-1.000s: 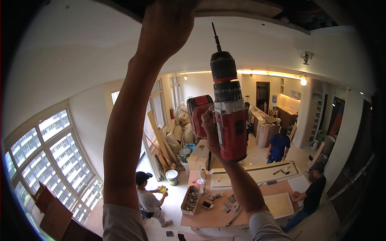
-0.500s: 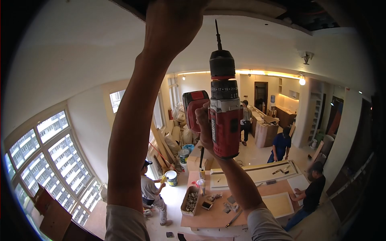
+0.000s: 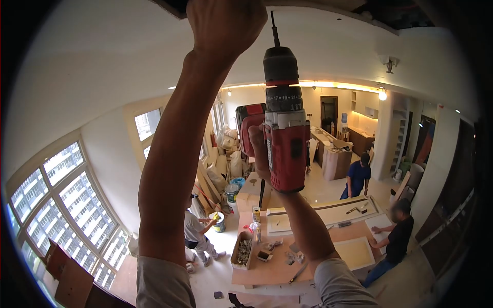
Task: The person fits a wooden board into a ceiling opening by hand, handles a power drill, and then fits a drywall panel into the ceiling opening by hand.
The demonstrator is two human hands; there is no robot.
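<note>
Gripping the red & black cordless drill [image 3: 288, 154], the R hand [image 3: 261, 151] has its fingers curled round the handle; bit [image 3: 275, 30] points up twd the pale ceiling [image 3: 334, 54]. L hand [image 3: 226, 25] is raised beside the bit, fingers bent in, but fingertips are cut off at the top edge, so can't tell if they pinch anything. Dark opening [image 3: 405, 14] w/ rough edges in the ceiling, upper R.

Work table [image 3: 257, 278] below: brown sheet top, approx. flat. On it, L side, an open box [image 3: 240, 266] of small pcs; a long panel [image 3: 298, 222] w/ tools across the far side, framed panel [image 3: 354, 253] nr the R end.

Rm: tall window [image 3: 87, 205] at L, bldg. outside. Sacks [image 3: 235, 165] heaped by the far windows, bucket [image 3: 219, 224] nr them. Counter [image 3: 338, 165] further back, warm light strip [image 3: 328, 84] above, bulb [image 3: 382, 94] lit.

Person in blue [image 3: 358, 177] stands behind the table; person in black [image 3: 400, 236] at its R end, hands on a white sheet [image 3: 379, 226]; person in a light shirt [image 3: 194, 228] nr the bucket, holding smth. yellow.
</note>
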